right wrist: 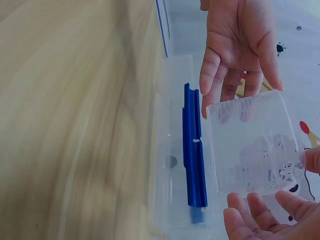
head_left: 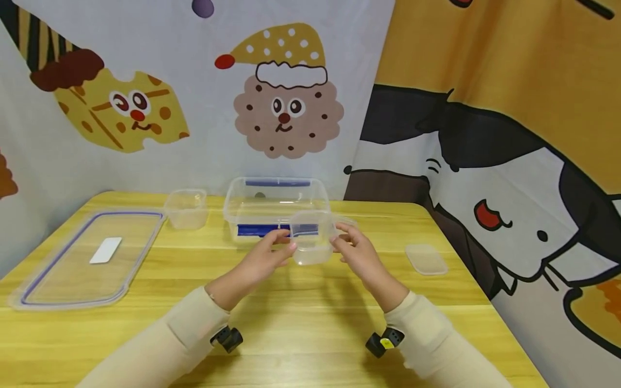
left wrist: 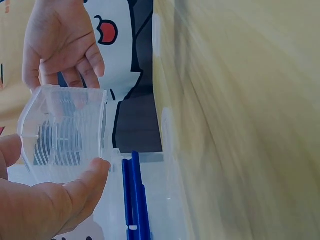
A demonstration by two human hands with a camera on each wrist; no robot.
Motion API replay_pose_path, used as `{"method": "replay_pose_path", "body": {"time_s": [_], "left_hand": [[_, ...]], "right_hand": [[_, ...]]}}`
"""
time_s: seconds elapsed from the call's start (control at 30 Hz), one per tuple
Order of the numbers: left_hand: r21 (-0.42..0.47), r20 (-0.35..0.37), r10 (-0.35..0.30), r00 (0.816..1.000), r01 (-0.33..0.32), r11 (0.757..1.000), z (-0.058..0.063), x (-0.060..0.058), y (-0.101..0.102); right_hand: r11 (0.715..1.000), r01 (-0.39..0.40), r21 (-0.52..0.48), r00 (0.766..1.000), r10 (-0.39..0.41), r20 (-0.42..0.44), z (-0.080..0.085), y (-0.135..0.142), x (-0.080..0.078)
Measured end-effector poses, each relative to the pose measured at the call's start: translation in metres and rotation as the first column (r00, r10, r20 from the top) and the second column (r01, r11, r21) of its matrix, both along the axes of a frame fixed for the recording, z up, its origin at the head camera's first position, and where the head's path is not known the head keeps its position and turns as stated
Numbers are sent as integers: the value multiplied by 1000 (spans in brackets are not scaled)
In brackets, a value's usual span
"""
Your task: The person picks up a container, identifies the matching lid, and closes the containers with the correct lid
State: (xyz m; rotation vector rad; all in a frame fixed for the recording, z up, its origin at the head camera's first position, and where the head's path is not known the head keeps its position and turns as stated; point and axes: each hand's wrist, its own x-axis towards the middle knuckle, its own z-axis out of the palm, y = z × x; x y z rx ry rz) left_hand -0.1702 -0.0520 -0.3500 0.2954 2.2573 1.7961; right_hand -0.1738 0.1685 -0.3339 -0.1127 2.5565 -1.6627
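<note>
**Small tub up in both hands**

So the left hand (head_left: 262, 257) and right hand (head_left: 360, 260) are apart, each gripping one side of the small tub (head_left: 312, 255). It's off the table (head_left: 310, 334), just near of the big box (head_left: 242, 211). I'd call this the holding-and-positioning step; any move from here calls for an even, light grip.

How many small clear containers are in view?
2 visible: a held container between the left hand and right hand, and a standing container on the table, left of the large box. A clear edge, partly hidden behind the right hand, may be another.
</note>
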Motion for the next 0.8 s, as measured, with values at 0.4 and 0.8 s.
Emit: {"method": "replay_pose_path", "body": {"time_s": [0.4, 0.8], "left_hand": [[-22, 43, 23, 999, -22, 1000, -8, 8, -14], [22, 20, 15, 1000, -15, 1000, -17, 11, -24]], "right_hand": [[1000, -14, -6, 1000, 14, 27, -13, -14, 2], [1000, -20, -3, 999, 20, 40, -21, -25, 4]]}}
